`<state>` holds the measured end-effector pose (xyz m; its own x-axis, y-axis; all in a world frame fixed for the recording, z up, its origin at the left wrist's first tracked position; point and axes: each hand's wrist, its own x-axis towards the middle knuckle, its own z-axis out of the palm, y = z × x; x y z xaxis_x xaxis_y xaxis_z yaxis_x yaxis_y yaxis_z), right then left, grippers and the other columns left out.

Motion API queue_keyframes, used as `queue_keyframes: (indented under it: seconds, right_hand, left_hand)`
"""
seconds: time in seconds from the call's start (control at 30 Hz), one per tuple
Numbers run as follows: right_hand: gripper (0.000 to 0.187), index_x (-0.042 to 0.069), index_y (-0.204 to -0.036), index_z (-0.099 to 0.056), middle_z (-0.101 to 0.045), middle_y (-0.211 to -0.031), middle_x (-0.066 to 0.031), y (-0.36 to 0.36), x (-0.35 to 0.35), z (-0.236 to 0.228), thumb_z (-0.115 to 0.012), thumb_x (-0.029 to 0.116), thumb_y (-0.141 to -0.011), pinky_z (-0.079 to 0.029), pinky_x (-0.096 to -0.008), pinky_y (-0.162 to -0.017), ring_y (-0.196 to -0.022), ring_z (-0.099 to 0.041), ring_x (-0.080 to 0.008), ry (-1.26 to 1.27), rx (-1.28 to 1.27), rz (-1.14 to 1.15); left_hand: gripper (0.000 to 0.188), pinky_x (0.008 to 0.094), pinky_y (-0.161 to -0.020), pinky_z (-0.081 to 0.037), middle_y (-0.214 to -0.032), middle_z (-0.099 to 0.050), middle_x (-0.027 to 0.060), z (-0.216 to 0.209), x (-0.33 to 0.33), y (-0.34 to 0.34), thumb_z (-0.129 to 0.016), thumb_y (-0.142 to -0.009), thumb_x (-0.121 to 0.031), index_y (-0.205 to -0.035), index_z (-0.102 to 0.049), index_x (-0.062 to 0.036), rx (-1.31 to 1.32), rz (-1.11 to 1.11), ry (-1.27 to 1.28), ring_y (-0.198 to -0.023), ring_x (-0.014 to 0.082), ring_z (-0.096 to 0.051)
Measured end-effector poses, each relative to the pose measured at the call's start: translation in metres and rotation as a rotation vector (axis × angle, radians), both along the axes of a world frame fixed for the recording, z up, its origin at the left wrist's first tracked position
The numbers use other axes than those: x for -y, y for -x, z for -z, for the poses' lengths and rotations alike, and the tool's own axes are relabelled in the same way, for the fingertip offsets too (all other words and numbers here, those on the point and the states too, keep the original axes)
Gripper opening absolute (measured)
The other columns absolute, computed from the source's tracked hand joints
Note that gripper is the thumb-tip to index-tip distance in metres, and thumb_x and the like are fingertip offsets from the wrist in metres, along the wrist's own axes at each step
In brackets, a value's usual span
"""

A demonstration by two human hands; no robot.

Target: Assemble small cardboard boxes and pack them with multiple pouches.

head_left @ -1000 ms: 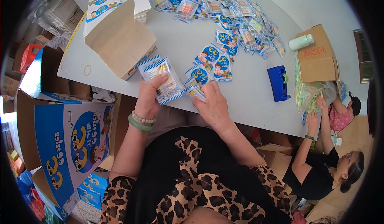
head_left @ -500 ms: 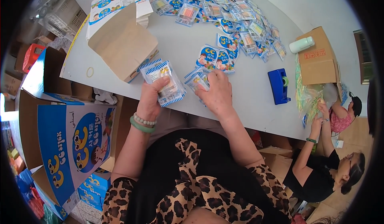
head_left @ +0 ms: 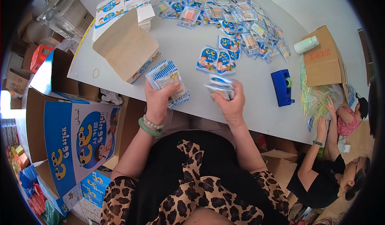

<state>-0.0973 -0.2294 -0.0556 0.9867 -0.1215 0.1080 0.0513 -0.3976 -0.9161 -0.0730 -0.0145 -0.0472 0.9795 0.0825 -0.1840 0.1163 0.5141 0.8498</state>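
My left hand [head_left: 159, 99] grips a stack of small blue-and-white packets [head_left: 167, 79], thumb pressed across the top one. To its right, my right hand [head_left: 231, 104] is closed on a smaller bunch of the same packets [head_left: 220, 84], raised over the table's near edge and a little smeared by motion. Just beyond the left hand stands an open box [head_left: 126, 44] with a plain inside and a printed blue-and-white side. Several loose packets [head_left: 218, 59] lie face up beyond my right hand.
A large heap of packets [head_left: 224, 8] covers the table's far side. Flat printed cartons [head_left: 110, 14] are stacked at far left. A blue tape dispenser [head_left: 282, 87] stands at right, near a brown carton [head_left: 323, 60] with a white bottle [head_left: 306, 44]. Two other people work at right.
My right hand has lifted its packets off the table and moved slightly right, tilting them up. My left hand keeps its stack, shifted a little right.
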Motion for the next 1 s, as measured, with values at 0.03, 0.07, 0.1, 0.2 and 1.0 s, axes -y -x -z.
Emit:
queue_keyframes:
  seconds: [0.03, 0.07, 0.1, 0.2, 1.0]
  right_hand:
    - [0.049, 0.004, -0.113, -0.052, -0.061, -0.105, -0.0062, 0.002, 0.001, -0.001, -0.077, 0.004, -0.07, -0.051, -0.0281, -0.079, -0.092, -0.062, -0.0141, -0.323, 0.126, 0.027]
    - [0.049, 0.004, -0.113, -0.052, -0.061, -0.105, -0.0062, 0.002, -0.001, -0.001, -0.077, 0.004, -0.07, -0.051, -0.0281, -0.079, -0.092, -0.062, -0.0141, -0.322, 0.127, 0.033]
    - [0.048, 0.005, -0.112, -0.052, -0.062, -0.104, -0.0056, 0.002, -0.006, -0.002, -0.077, 0.001, -0.071, -0.051, -0.0279, -0.08, -0.092, -0.062, -0.0138, -0.463, 0.098, 0.0]
    - [0.049, 0.004, -0.113, -0.051, -0.063, -0.103, -0.0053, 0.004, 0.001, 0.017, -0.076, -0.001, -0.071, -0.051, -0.0277, -0.081, -0.092, -0.062, -0.0137, -0.373, -0.014, -0.047]
    - [0.063, -0.001, -0.128, -0.034, -0.058, -0.114, -0.0094, -0.007, -0.062, 0.001, -0.073, 0.021, -0.083, -0.048, -0.0308, -0.09, -0.104, -0.057, -0.0175, -0.578, -0.03, -0.385]
  left_hand:
    - [0.048, 0.0323, -0.077, -0.056, -0.104, -0.064, 0.0095, -0.002, 0.003, 0.001, -0.07, -0.076, 0.006, -0.118, -0.048, -0.0012, 0.096, -0.011, -0.046, -0.09, 0.0184, -0.066]
    - [0.048, 0.0323, -0.077, -0.056, -0.104, -0.064, 0.0095, -0.002, 0.006, 0.001, -0.07, -0.076, 0.006, -0.118, -0.048, -0.0012, 0.097, -0.005, -0.046, -0.09, 0.0184, -0.066]
    - [0.052, 0.0318, -0.077, -0.056, -0.105, -0.063, 0.0094, -0.002, 0.01, 0.001, -0.071, -0.075, 0.007, -0.119, -0.045, -0.0022, 0.125, 0.009, -0.053, -0.091, 0.018, -0.065]
    - [0.057, 0.0308, -0.079, -0.056, -0.107, -0.062, 0.0093, 0.011, 0.019, 0.004, -0.072, -0.075, 0.009, -0.121, -0.041, -0.0038, 0.153, 0.045, -0.082, -0.093, 0.0174, -0.064]
    - [0.055, 0.0302, -0.087, -0.05, -0.111, -0.063, 0.0083, -0.031, 0.009, -0.001, -0.072, -0.074, -0.004, -0.123, -0.048, -0.0028, -0.136, 0.361, 0.056, -0.099, 0.0167, -0.063]
